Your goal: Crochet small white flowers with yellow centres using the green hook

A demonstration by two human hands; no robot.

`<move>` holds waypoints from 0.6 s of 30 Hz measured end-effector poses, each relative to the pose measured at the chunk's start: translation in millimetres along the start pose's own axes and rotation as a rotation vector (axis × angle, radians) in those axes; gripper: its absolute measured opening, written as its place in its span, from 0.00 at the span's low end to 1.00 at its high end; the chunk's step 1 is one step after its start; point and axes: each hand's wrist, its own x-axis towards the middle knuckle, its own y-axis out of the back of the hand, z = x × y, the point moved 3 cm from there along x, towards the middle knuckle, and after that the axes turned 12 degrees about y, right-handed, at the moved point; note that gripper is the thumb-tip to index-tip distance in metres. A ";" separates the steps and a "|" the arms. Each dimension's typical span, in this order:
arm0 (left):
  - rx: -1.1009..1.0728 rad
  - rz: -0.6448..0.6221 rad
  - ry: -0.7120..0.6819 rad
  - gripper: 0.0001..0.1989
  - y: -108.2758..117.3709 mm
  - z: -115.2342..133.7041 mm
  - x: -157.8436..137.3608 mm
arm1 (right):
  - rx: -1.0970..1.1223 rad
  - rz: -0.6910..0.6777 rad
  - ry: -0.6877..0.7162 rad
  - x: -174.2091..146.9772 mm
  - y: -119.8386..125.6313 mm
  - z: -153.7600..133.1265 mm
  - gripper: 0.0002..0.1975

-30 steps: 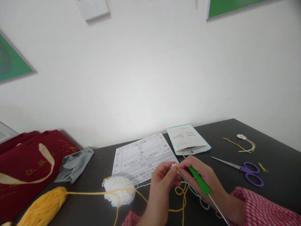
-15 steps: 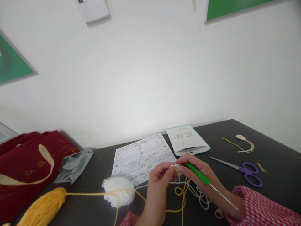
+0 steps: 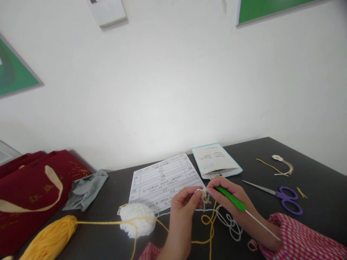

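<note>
Between finger and thumb, my left hand [image 3: 184, 209] pinches a small white and yellow crochet piece [image 3: 204, 194]. My right hand [image 3: 230, 196] is closed on a crochet hook [image 3: 231, 198] with a green handle, whose metal shaft points back toward my right wrist. The right fingertips are close to the crochet piece; whether they pinch part of it I cannot make out. White yarn [image 3: 230, 225] and yellow yarn [image 3: 211, 231] lie in loops below my hands. A white yarn ball [image 3: 139, 220] rests left of my left hand, with yellow strands across it.
A printed sheet [image 3: 159, 180] and a white pouch [image 3: 214, 159] lie behind my hands. To the right are purple-handled scissors [image 3: 287, 198], a small crocheted flower [image 3: 277, 157] and yellow scraps [image 3: 301, 193]. A yellow skein [image 3: 51, 238], grey cloth [image 3: 86, 189] and red bag [image 3: 32, 202] occupy the left.
My right hand has shifted slightly to the right with the hook, opening a small gap from my left fingertips. My left hand stays almost still.
</note>
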 end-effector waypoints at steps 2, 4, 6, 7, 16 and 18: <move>0.003 0.003 0.003 0.12 0.8 -1.0 0.7 | -0.006 0.003 -0.001 -0.7 0.2 0.3 0.08; 0.003 0.007 0.004 0.12 1.7 -1.9 1.9 | -0.011 0.004 -0.001 -1.9 0.2 0.6 0.08; 0.000 0.012 0.004 0.12 2.4 -2.3 3.0 | -0.017 0.005 0.000 -3.0 0.1 0.6 0.09; -0.001 0.014 0.006 0.13 2.7 -2.3 3.4 | -0.020 0.005 0.001 -3.5 0.1 0.4 0.09; -0.031 0.013 0.015 0.14 1.9 -2.6 1.1 | -0.041 0.005 0.029 -3.7 -0.3 -1.3 0.09; -0.044 0.011 0.019 0.14 1.2 -3.3 1.6 | -0.046 0.006 0.043 -4.0 -0.7 -0.9 0.09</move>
